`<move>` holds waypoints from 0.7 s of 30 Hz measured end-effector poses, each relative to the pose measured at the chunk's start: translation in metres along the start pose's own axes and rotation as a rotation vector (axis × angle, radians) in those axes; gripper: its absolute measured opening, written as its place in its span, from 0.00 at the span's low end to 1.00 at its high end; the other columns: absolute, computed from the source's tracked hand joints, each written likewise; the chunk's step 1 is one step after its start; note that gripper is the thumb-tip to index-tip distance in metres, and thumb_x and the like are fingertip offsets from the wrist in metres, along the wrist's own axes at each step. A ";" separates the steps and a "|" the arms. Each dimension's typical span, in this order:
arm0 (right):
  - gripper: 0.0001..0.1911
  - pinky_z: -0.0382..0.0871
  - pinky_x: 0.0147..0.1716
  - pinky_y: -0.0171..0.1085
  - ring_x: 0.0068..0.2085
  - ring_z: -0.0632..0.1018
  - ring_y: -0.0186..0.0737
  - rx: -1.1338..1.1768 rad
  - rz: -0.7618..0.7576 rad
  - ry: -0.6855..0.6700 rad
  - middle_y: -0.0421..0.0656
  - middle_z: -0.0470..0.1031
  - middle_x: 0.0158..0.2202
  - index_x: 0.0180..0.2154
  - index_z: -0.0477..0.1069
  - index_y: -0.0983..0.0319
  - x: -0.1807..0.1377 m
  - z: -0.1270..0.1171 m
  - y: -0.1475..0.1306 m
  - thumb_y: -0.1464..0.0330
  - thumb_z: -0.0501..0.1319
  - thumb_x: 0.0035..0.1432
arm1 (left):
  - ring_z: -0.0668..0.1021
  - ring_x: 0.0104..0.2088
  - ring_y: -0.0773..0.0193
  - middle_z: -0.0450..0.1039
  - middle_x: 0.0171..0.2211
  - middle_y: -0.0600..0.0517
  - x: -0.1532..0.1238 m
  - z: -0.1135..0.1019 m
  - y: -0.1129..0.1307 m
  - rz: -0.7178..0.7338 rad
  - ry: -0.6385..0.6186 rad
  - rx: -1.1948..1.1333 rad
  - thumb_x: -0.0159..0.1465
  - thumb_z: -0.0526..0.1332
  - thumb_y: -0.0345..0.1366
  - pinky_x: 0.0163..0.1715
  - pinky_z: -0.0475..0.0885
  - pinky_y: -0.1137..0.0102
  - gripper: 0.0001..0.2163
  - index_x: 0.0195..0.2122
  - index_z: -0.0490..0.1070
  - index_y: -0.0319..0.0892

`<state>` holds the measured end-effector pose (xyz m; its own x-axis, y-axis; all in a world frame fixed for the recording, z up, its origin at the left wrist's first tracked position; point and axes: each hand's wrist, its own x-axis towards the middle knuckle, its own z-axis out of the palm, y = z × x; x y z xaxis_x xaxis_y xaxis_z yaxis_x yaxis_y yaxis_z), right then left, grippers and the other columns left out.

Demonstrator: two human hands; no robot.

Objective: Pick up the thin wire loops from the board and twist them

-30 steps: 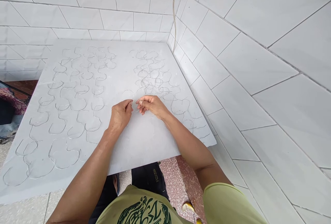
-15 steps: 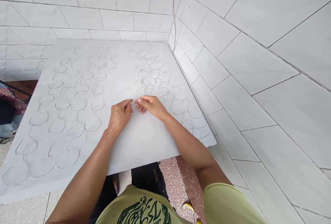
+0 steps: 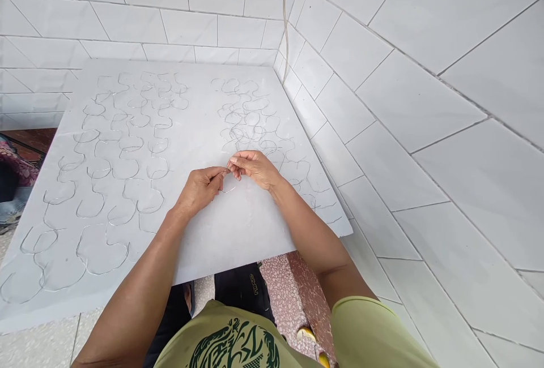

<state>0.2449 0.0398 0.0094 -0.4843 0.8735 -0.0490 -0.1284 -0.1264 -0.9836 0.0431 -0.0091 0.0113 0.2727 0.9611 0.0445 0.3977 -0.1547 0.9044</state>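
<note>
Over the middle of a pale board, my left hand (image 3: 204, 188) and my right hand (image 3: 251, 168) meet with fingertips almost touching. Both pinch a thin piece of wire (image 3: 230, 189), whose curved end shows below the fingers; the rest of it is mostly hidden by them. Left of my hands, many bent, S-curved wires (image 3: 96, 172) lie in rows on the board. Beyond and to the right of my right hand lies a looser, overlapping group of curved wires (image 3: 250, 119).
The large pale board (image 3: 199, 102) reaches a white tiled wall (image 3: 165, 28) at the back and right. A thin hose (image 3: 285, 22) hangs in the corner. Dark cloth items (image 3: 12, 170) sit beyond the left edge. Below the front edge show a speckled floor and a yellow object (image 3: 306, 334).
My hands have drawn together, the left moving slightly right, so their fingertips now nearly meet on the wire. The camera view has shifted a little.
</note>
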 end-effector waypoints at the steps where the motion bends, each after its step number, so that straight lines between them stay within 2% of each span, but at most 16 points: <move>1: 0.18 0.70 0.30 0.35 0.30 0.74 0.34 0.001 0.006 -0.008 0.42 0.75 0.31 0.33 0.78 0.64 0.000 -0.001 0.000 0.54 0.70 0.57 | 0.70 0.21 0.68 0.70 0.24 0.54 -0.001 -0.001 0.001 0.001 -0.025 -0.002 0.69 0.55 0.45 0.21 0.66 0.72 0.16 0.36 0.80 0.44; 5: 0.17 0.68 0.29 0.35 0.30 0.73 0.34 -0.001 0.005 -0.055 0.42 0.74 0.30 0.31 0.77 0.64 0.000 -0.005 0.002 0.56 0.70 0.58 | 0.71 0.23 0.68 0.71 0.25 0.54 -0.002 -0.005 0.003 -0.002 -0.097 -0.002 0.69 0.55 0.44 0.22 0.67 0.74 0.15 0.37 0.80 0.43; 9: 0.15 0.68 0.29 0.34 0.30 0.73 0.34 0.013 -0.007 -0.069 0.42 0.74 0.29 0.31 0.77 0.64 -0.001 -0.007 0.002 0.58 0.69 0.59 | 0.72 0.23 0.69 0.72 0.26 0.53 -0.001 -0.005 0.004 -0.016 -0.099 -0.037 0.69 0.56 0.43 0.22 0.68 0.74 0.14 0.40 0.80 0.43; 15: 0.12 0.68 0.28 0.35 0.29 0.74 0.34 0.124 -0.070 -0.035 0.41 0.74 0.30 0.32 0.77 0.63 -0.001 -0.007 0.000 0.60 0.69 0.59 | 0.72 0.21 0.67 0.73 0.26 0.52 0.001 -0.005 0.010 -0.132 0.002 -0.236 0.67 0.62 0.48 0.18 0.68 0.72 0.15 0.40 0.80 0.42; 21: 0.12 0.68 0.28 0.34 0.30 0.74 0.34 0.178 -0.064 -0.001 0.40 0.74 0.31 0.35 0.76 0.63 0.001 -0.004 0.002 0.60 0.71 0.57 | 0.73 0.22 0.67 0.73 0.28 0.50 0.005 -0.011 0.008 -0.182 0.090 -0.433 0.64 0.66 0.47 0.17 0.68 0.71 0.15 0.40 0.80 0.40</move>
<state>0.2476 0.0417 0.0069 -0.4712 0.8819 0.0133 -0.3102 -0.1516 -0.9385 0.0384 -0.0032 0.0232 0.1477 0.9828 -0.1113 0.0249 0.1088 0.9938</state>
